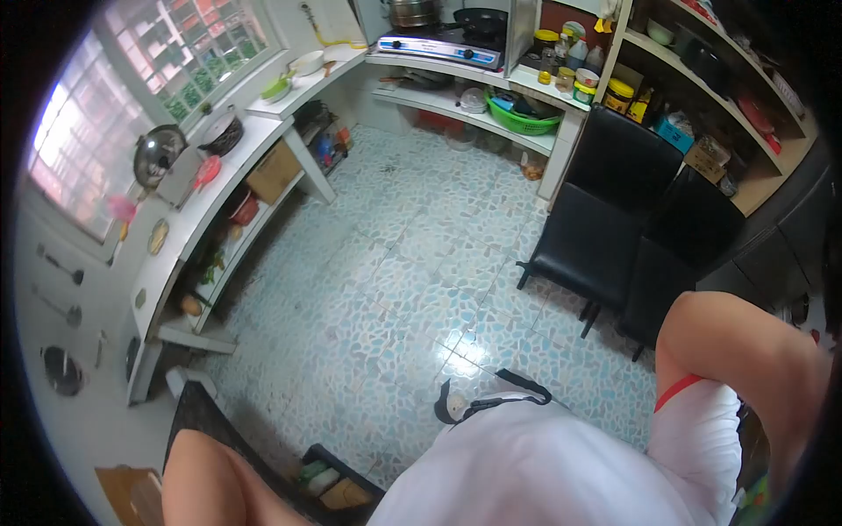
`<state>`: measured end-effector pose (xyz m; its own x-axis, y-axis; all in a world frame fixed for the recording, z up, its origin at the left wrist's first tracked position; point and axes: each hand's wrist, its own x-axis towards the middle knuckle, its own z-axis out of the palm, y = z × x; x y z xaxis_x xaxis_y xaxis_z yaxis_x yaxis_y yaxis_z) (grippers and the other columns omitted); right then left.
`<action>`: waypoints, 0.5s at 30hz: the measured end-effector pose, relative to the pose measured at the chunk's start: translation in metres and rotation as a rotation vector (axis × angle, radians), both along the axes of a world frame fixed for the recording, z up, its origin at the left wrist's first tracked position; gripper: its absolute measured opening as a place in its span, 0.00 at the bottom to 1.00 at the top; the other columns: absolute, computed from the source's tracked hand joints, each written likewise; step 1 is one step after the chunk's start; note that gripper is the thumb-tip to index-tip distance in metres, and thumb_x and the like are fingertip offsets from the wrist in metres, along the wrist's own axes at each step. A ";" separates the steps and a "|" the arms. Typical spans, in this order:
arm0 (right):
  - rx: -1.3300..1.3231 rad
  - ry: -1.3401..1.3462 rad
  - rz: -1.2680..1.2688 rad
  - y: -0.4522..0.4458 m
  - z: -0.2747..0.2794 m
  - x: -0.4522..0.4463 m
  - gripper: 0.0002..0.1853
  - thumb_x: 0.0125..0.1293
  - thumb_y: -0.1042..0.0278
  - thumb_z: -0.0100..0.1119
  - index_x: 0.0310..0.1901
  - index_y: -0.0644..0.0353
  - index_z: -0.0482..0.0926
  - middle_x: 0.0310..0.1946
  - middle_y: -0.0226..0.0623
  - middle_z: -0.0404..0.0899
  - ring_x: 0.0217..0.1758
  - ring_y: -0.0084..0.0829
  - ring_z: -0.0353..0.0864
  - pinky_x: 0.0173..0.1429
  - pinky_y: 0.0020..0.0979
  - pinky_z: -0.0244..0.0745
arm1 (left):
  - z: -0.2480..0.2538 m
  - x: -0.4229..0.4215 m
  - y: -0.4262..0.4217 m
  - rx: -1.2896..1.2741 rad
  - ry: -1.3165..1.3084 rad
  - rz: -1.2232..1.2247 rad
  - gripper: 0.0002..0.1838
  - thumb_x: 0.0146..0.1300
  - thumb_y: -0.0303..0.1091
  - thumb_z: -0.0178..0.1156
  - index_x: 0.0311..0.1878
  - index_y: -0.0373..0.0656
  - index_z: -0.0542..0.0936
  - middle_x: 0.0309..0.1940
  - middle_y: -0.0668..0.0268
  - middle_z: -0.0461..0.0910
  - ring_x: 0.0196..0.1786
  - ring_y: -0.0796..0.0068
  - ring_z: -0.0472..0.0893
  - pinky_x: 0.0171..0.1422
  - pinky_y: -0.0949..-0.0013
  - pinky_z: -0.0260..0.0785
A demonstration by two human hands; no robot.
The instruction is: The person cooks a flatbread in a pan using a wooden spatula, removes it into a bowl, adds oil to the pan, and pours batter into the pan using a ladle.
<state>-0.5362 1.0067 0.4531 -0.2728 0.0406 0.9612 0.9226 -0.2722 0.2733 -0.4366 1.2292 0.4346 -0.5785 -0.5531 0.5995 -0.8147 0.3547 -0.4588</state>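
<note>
Neither of my hands shows in the picture. My bent right arm [737,342] rises at the right edge, out of a white sleeve with red trim [693,386], and its forearm runs out of view. At the lower left, part of my left arm [206,478] shows, with its hand beyond the frame. Between them is my white shirt [526,456], with black straps [500,403] at its front. What either hand holds or touches is hidden. Nearest my right arm stand two black chairs [583,232].
A white counter [189,215] runs along the window at left, carrying a dark pot [221,131] and a lid [160,156]. A gas stove [443,51] stands at the back. Below it, a green basket [524,123] sits on a shelf. Tiled floor [377,263] lies between counter and chairs.
</note>
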 end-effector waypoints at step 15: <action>0.044 -0.068 -0.087 -0.140 -0.005 0.238 0.12 0.60 0.60 0.43 0.34 0.59 0.73 0.31 0.32 0.74 0.34 0.24 0.72 0.43 0.30 0.65 | -0.005 0.281 -0.149 0.017 -0.037 -0.055 0.09 0.57 0.33 0.45 0.35 0.36 0.67 0.30 0.63 0.65 0.33 0.72 0.64 0.36 0.72 0.56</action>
<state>-0.2982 0.8666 0.4481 -0.3345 0.0253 0.9421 0.8747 -0.3638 0.3203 -0.1554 1.0806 0.4293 -0.6300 -0.5295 0.5681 -0.7762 0.4065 -0.4819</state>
